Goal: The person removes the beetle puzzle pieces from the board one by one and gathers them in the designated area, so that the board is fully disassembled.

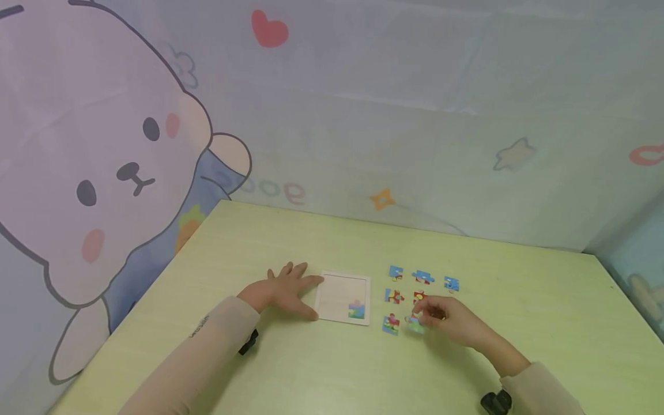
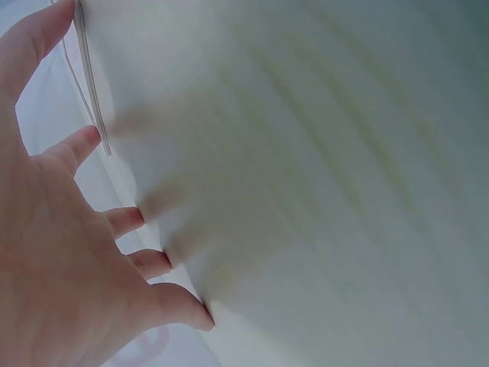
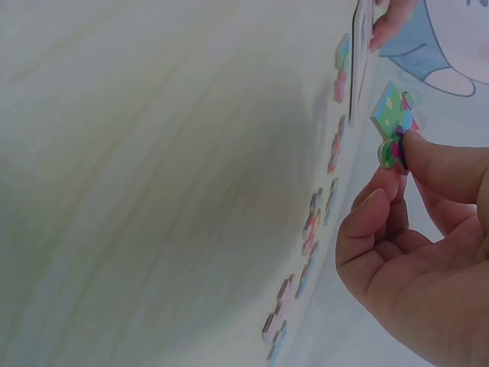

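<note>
A shallow square puzzle tray [image 1: 337,320] lies on the table, with one blue-green puzzle piece [image 1: 356,311] in its near right corner. Spread wide, my left hand [image 1: 284,291] rests by the tray's left side, thumb and index finger at its edge. In the left wrist view the same hand [image 2: 69,252] has its fingertips on the tabletop and tray rim. My right hand [image 1: 453,321] pinches a green puzzle piece [image 3: 394,115] between thumb and fingers, raised off the table right of the tray.
Several loose pieces lie right of the tray, among them a red and yellow piece [image 1: 394,296], a pink and green piece [image 1: 391,324] and a blue piece [image 1: 452,283]. Behind the pale table [image 1: 290,369] hangs a printed cloth [image 1: 415,115] with a cartoon bear.
</note>
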Available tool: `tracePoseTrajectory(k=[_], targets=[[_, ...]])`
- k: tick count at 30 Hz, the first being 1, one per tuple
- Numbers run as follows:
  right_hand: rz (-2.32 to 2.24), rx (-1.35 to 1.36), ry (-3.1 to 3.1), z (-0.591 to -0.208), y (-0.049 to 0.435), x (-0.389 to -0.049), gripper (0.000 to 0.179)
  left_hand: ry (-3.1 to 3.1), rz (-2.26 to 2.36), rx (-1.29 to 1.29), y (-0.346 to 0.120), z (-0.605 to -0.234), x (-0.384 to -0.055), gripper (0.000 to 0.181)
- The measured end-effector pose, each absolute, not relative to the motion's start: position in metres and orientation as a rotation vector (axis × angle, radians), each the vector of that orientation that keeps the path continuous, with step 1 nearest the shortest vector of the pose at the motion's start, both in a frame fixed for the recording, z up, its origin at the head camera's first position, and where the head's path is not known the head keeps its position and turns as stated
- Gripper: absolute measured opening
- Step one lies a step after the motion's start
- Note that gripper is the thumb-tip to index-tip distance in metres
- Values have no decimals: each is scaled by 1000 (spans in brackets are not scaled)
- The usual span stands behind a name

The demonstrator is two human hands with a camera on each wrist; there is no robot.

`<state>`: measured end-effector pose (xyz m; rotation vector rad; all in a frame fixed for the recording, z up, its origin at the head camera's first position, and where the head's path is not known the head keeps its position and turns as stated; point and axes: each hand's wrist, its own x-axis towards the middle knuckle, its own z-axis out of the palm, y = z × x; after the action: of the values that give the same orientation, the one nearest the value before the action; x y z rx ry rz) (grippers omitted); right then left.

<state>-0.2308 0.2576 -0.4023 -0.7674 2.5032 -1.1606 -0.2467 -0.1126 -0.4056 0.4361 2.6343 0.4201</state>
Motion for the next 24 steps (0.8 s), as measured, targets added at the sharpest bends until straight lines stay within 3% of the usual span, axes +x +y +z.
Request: tracePoseTrajectory(k=[24], targets=[[-999,-793,2571,-423,266,-237,7,2624,425,438,-113,-406,-249,85]])
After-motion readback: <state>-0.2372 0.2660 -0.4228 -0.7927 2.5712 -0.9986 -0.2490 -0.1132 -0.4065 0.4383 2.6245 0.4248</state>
